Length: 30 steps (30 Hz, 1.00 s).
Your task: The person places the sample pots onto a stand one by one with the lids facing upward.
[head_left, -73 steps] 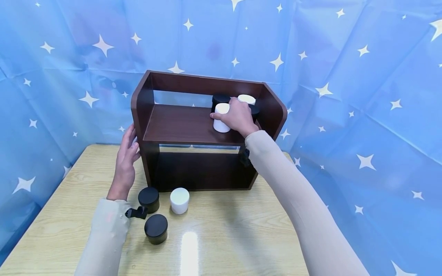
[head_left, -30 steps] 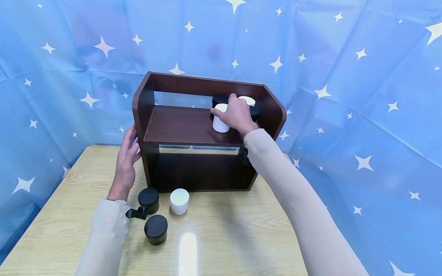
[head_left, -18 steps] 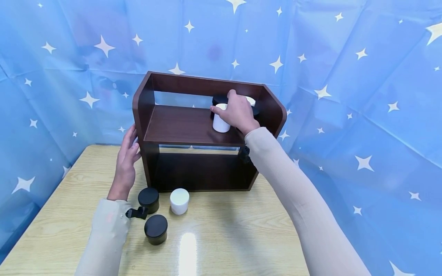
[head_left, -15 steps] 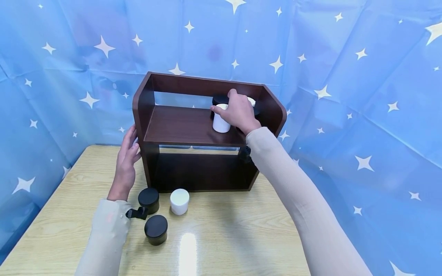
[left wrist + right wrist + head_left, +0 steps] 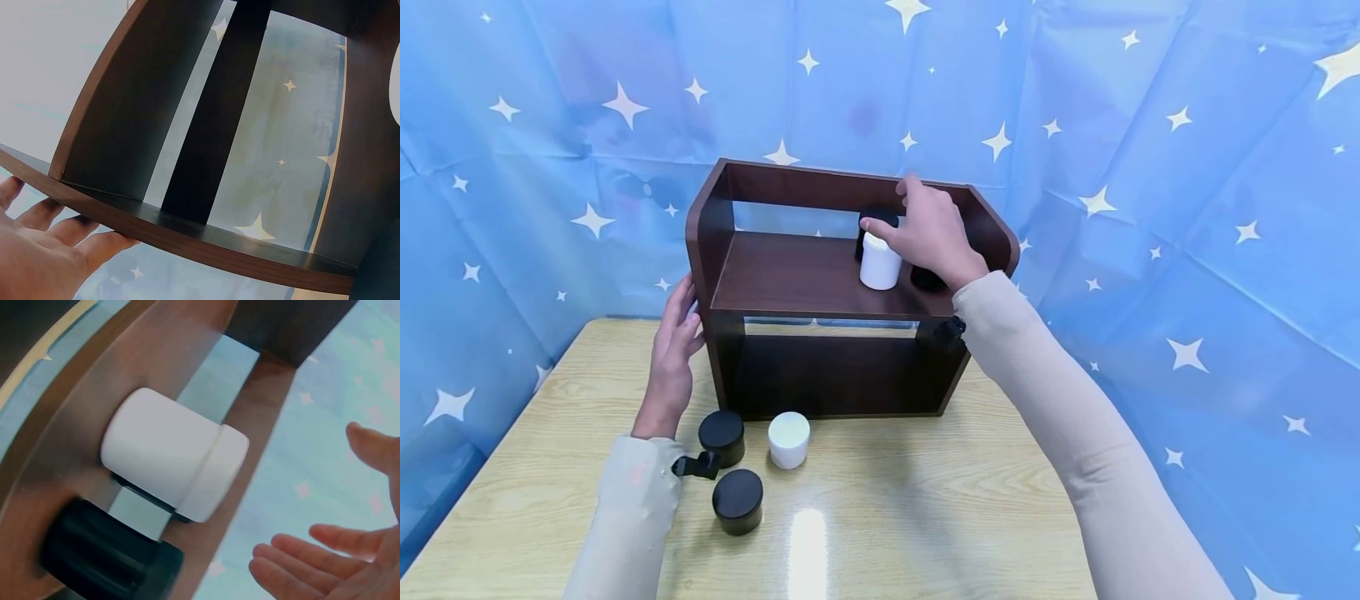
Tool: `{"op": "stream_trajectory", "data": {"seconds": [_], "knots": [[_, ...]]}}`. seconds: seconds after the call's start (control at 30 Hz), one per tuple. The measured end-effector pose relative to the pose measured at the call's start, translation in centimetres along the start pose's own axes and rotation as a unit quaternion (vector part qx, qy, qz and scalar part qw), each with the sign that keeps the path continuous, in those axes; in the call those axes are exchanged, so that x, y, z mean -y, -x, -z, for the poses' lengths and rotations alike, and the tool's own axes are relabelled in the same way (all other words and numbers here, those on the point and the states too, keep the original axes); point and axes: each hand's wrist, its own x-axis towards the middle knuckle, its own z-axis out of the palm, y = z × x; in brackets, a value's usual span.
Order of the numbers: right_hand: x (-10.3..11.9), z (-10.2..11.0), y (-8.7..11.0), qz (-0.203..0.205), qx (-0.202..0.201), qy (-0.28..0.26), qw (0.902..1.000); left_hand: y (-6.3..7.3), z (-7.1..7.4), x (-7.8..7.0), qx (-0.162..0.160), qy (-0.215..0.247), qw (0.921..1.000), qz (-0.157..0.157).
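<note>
My right hand (image 5: 934,232) hovers over the upper shelf's right part, fingers spread and apart from the jars. Just below its thumb stands a white lidded jar (image 5: 880,263); the right wrist view shows this white jar (image 5: 169,453) beside a black jar (image 5: 112,550), with my right hand (image 5: 337,556) off to the side. Another black jar (image 5: 877,218) is behind the white one, and a black jar (image 5: 927,278) is partly hidden under my hand. My left hand (image 5: 672,354) rests its extended fingers against the left side of the dark brown shelf (image 5: 790,275); these fingers (image 5: 94,247) touch its outer panel.
On the wooden table (image 5: 985,483), before the shelf, stand a black jar (image 5: 722,438), a second black jar (image 5: 737,502) and a white jar (image 5: 788,440). A blue star-patterned cloth (image 5: 850,83) hangs behind and at the sides.
My right hand has let go of the white jar, opened its fingers and lifted up and to the right. The white jar stays on the shelf. My left hand has stayed put.
</note>
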Motion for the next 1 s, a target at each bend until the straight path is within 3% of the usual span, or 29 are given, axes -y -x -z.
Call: {"op": "stream_trajectory", "data": {"seconds": [0.27, 0.53, 0.77, 1.0], "knots": [[-0.6, 2.1, 1.0, 0.048, 0.021, -0.036, 0.998, 0.0, 0.0, 0.0, -0.003, 0.001, 1.0, 0.003], [-2.7, 3.6, 1.6, 0.138, 0.074, -0.107, 0.9819, 0.0, -0.1, 0.2, -0.003, 0.006, 1.0, 0.001], [-4.6, 5.0, 2.2, 0.178, 0.036, -0.161, 0.9701, 0.0, -0.1, 0.2, -0.003, 0.0, 1.0, 0.003], [-7.5, 6.3, 2.8, 0.154, -0.018, -0.201, 0.9673, 0.0, -0.1, 0.2, -0.003, -0.004, 1.0, 0.005]]}}
